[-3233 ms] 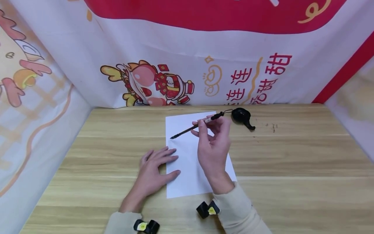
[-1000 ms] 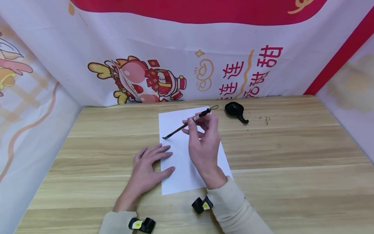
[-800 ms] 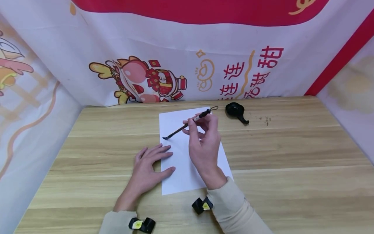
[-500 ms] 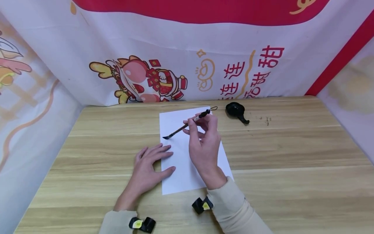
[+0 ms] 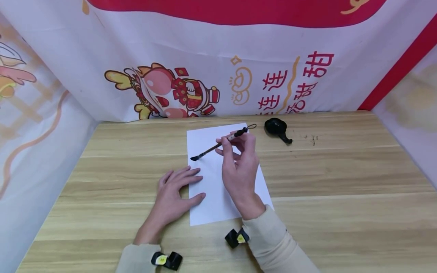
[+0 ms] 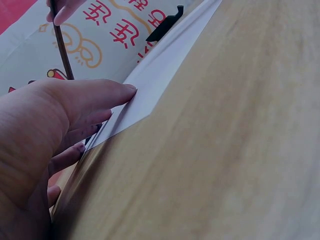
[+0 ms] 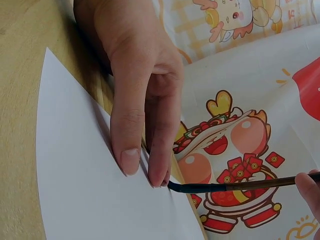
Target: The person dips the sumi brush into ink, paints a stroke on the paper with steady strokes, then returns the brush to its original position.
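Note:
My right hand [image 5: 240,167] pinches a calligraphy brush [image 5: 213,148] by its shaft, slanted with the dark bristles down to the left. The bristles [image 7: 185,188] meet the white sheet of paper [image 5: 213,201] near its left edge and look bent in the right wrist view. A thin cord loop [image 5: 252,126] hangs off the brush's upper end. My left hand [image 5: 175,197] lies with fingers spread across the paper's left edge, holding nothing. Its fingertips [image 7: 131,161] rest on the sheet just below the bristles. No ink marks show on the visible paper.
A small black rounded dish with a curved stem [image 5: 276,127] stands right of the paper's top. Dark specks [image 5: 313,139] lie on the wooden table [image 5: 334,174] beside it. A printed cloth [image 5: 191,41] hangs behind the table; more cloth hangs at both sides.
The brush tip has shifted slightly left and down on the paper since the earliest frame, and its bristles look broader. The cord loop has moved away from the black dish. The left hand stays put.

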Demonstrator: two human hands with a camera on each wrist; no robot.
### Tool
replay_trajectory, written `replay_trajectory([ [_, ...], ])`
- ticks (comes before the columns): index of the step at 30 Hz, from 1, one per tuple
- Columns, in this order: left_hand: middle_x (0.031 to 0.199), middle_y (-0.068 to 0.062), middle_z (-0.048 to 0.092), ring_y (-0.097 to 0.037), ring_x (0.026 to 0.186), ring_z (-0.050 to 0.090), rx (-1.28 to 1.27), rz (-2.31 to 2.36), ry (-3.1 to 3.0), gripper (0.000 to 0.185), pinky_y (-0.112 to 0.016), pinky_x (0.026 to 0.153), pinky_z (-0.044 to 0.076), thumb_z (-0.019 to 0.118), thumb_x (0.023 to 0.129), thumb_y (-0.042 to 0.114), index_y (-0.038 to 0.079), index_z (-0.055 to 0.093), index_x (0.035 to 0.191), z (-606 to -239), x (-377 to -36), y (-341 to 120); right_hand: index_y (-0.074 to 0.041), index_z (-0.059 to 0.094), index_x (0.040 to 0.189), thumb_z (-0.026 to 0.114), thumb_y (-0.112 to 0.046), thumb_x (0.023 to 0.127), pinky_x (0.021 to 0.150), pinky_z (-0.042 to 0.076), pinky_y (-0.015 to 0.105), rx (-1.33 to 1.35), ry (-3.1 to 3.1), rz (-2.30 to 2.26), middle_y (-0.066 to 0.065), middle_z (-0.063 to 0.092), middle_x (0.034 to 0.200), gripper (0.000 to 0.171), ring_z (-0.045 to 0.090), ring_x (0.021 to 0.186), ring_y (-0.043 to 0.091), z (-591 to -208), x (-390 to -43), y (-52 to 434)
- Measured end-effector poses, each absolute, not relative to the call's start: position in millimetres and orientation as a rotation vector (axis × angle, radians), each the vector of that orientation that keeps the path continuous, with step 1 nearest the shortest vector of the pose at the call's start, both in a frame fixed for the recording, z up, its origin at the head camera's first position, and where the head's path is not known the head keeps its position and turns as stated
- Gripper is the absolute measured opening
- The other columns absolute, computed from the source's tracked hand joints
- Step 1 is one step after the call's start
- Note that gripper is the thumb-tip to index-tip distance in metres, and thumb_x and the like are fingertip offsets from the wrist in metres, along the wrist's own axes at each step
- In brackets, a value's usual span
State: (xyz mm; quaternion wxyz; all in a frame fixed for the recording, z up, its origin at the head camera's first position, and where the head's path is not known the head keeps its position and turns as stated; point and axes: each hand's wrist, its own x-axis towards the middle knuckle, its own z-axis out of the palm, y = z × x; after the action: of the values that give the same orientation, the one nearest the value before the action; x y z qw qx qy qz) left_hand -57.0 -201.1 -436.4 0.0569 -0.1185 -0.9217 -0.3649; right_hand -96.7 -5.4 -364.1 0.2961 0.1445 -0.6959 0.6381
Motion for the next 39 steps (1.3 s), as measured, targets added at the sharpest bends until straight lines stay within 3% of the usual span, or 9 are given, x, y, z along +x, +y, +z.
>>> replay_trajectory([
  [21,0.153,0.003,0.067,-0.029,0.153,0.050,-0.366,-1.097,-2.793,0.045,-0.065,0.130,0.014,0.090,0.086,0.031,0.022,0.079,0.129,-437.2,-57.5,-201.0,0.004,0.049,0.128,0.063,-0.010,0.109,0.083,0.067,0.027,0.371,-1.855,1.650,0.023,0.067,0.116,0.027,0.079,0.106,0.028,-366.5,-96.2,-6.1],
  [31,0.153,0.003,0.066,-0.029,0.154,0.049,-0.371,-1.096,-2.795,0.045,-0.065,0.129,0.014,0.089,0.087,0.032,0.022,0.079,0.129,-436.9,-57.8,-201.5,0.006,0.049,0.125,0.061,-0.011,0.110,0.080,0.067,0.025,0.343,-1.831,1.665,0.022,0.066,0.114,0.026,0.078,0.102,0.035,-366.7,-96.0,-8.8],
  [39,0.155,0.005,0.064,-0.027,0.156,0.047,-0.346,-1.107,-2.826,0.047,-0.063,0.132,0.011,0.091,0.086,0.032,0.023,0.078,0.131,-435.5,-57.9,-201.4,0.004,0.049,0.126,0.062,-0.007,0.109,0.079,0.067,0.025,0.334,-1.850,1.658,0.021,0.067,0.115,0.024,0.079,0.103,0.030,-364.8,-94.2,-8.1],
])
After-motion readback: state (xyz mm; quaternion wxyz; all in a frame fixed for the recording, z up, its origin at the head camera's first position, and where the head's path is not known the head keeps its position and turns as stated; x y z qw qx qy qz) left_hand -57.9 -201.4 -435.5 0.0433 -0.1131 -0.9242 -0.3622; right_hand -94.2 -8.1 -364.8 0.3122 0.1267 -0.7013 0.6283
